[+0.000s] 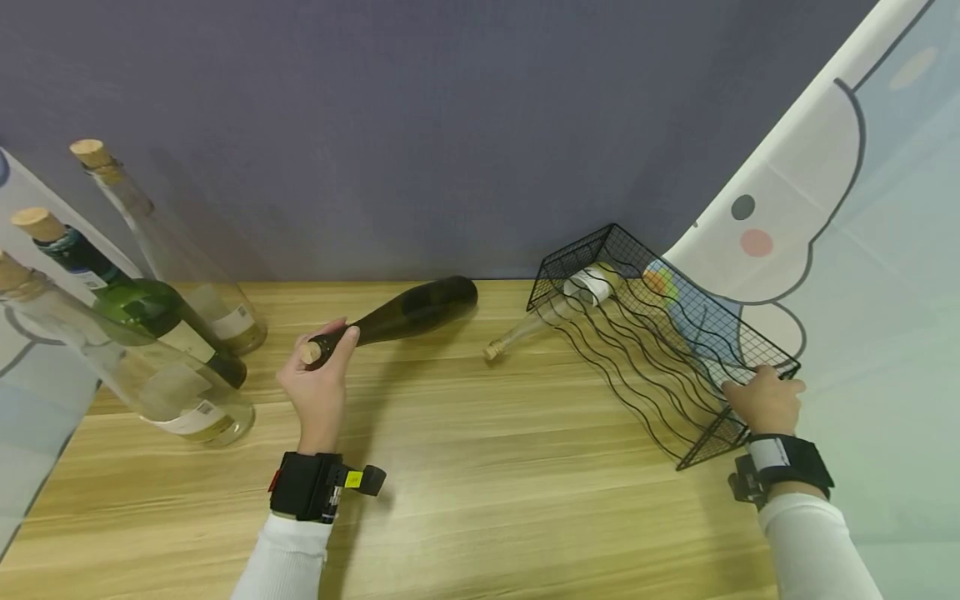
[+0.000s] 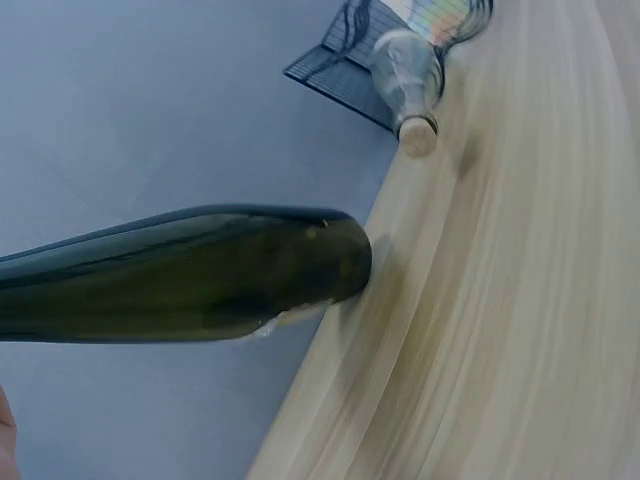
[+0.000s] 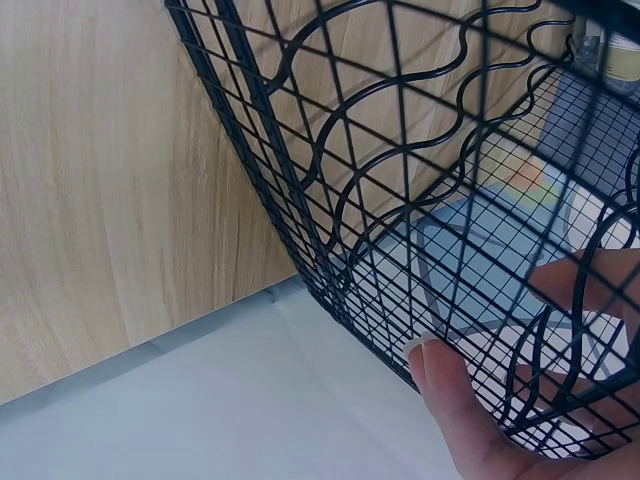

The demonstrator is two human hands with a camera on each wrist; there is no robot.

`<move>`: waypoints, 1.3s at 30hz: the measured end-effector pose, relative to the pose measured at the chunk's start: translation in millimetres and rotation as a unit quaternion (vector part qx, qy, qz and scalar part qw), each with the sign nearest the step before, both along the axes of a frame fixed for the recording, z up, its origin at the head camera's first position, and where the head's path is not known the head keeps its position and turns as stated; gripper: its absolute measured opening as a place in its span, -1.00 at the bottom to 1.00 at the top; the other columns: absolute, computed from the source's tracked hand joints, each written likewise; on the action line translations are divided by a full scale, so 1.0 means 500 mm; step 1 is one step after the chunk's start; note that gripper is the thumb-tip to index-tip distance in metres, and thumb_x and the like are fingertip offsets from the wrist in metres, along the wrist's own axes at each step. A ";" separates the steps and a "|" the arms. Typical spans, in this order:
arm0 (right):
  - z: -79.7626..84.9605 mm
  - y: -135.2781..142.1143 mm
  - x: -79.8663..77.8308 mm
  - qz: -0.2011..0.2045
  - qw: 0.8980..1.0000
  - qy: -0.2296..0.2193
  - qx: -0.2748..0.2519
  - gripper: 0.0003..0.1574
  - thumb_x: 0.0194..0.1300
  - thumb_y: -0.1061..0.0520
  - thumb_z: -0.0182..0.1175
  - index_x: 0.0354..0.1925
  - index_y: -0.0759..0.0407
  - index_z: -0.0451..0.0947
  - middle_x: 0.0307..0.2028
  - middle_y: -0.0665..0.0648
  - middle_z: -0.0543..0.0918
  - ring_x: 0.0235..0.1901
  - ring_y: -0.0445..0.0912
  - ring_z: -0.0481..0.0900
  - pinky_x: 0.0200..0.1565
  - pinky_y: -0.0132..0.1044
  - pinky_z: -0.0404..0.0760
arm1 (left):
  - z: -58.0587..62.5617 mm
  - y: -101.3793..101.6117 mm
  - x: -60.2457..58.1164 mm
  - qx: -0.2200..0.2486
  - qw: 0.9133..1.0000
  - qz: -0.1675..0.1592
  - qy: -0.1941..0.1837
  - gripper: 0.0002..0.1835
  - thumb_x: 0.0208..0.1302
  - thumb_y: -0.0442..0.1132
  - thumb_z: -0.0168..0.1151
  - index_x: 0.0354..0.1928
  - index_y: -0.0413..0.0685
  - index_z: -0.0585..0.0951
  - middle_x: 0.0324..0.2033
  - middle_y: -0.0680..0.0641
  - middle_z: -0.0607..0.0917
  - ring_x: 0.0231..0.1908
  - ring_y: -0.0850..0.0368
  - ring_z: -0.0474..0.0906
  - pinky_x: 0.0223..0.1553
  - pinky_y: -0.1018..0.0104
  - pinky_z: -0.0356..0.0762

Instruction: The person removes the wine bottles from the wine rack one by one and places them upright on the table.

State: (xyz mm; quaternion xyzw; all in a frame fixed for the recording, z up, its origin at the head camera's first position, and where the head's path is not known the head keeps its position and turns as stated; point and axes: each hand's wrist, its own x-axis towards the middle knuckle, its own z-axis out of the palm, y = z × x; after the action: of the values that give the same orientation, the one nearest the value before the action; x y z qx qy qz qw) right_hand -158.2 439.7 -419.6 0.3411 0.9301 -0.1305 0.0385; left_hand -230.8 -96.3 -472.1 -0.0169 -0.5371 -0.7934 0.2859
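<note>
In the head view, my left hand (image 1: pixel 318 387) grips a dark green wine bottle (image 1: pixel 420 310) by its corked neck. The bottle slants away to the right, base toward the back; its body fills the left wrist view (image 2: pixel 230 275). Whether the base touches the table cannot be told. My right hand (image 1: pixel 767 402) holds the near right end of a black wire wine rack (image 1: pixel 572 252). Up close, the thumb and fingers (image 3: pixel 450 390) pinch its mesh end panel. A clear corked bottle (image 1: pixel 589 285) lies across the rack's far end, neck pointing left.
At the left stand two clear corked bottles (image 1: pixel 176 400) (image 1: pixel 213 300) and, between them, a green bottle (image 1: pixel 146 307). A grey panel (image 1: pixel 420 133) rises behind the wooden table (image 1: pixel 480 500). A printed sheet (image 1: pixel 885 333) hangs along the right side.
</note>
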 end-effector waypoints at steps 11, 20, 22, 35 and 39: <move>0.001 -0.003 0.000 -0.002 1.000 -0.001 -0.003 -0.11 0.35 0.01 -0.03 0.32 0.67 0.00 0.15 0.86 0.04 -0.03 0.67 0.32 -0.14 0.35 0.51 | 0.007 0.010 -0.020 0.181 0.981 -0.065 -0.013 -0.77 0.43 -0.23 0.16 -0.44 -0.09 0.52 -0.23 -0.01 0.64 -0.01 0.09 0.50 0.23 0.27 0.29; 0.001 -0.001 0.000 -0.001 1.000 0.000 -0.005 -0.11 0.36 0.01 -0.03 0.33 0.67 -0.01 0.15 0.86 0.03 -0.01 0.68 0.30 -0.11 0.37 0.49 | 0.023 -0.010 -0.011 0.313 0.931 -0.165 -0.085 -0.80 0.32 -0.47 0.20 -0.40 -0.13 0.40 -0.27 -0.09 0.67 0.05 -0.02 0.62 0.21 0.11 0.49; 0.000 0.001 0.001 -0.002 1.000 0.000 -0.006 -0.11 0.36 0.00 -0.03 0.33 0.66 -0.02 0.16 0.86 0.03 0.00 0.69 0.29 -0.11 0.37 0.49 | 0.022 -0.012 -0.011 0.312 0.931 -0.170 -0.086 -0.76 0.27 -0.58 0.17 -0.40 -0.14 0.39 -0.29 -0.09 0.63 0.04 0.00 0.62 0.21 0.13 0.49; -0.002 0.005 0.001 -0.003 1.000 0.000 -0.008 -0.10 0.36 0.00 -0.03 0.34 0.66 -0.03 0.16 0.87 0.01 0.02 0.71 0.28 -0.11 0.37 0.50 | 0.004 -0.003 -0.008 0.228 0.958 -0.167 -0.046 -0.64 0.18 -0.75 0.08 -0.50 -0.12 0.43 -0.30 -0.07 0.63 0.01 0.00 0.59 0.17 0.20 0.53; -0.002 0.004 0.000 -0.004 1.000 0.000 -0.011 -0.11 0.37 0.00 -0.03 0.34 0.65 -0.03 0.16 0.86 0.01 0.04 0.72 0.26 -0.10 0.38 0.49 | 0.008 0.002 -0.006 0.205 0.965 -0.161 -0.026 -0.63 0.15 -0.77 0.08 -0.51 -0.12 0.45 -0.33 -0.08 0.62 0.01 -0.02 0.59 0.22 0.16 0.51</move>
State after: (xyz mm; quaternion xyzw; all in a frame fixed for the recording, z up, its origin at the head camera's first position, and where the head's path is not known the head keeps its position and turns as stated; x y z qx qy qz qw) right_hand -158.5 441.7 -420.7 0.3445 0.9273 -0.1404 0.0419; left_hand -233.6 -95.4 -468.0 -0.0235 -0.3608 -0.9221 0.1381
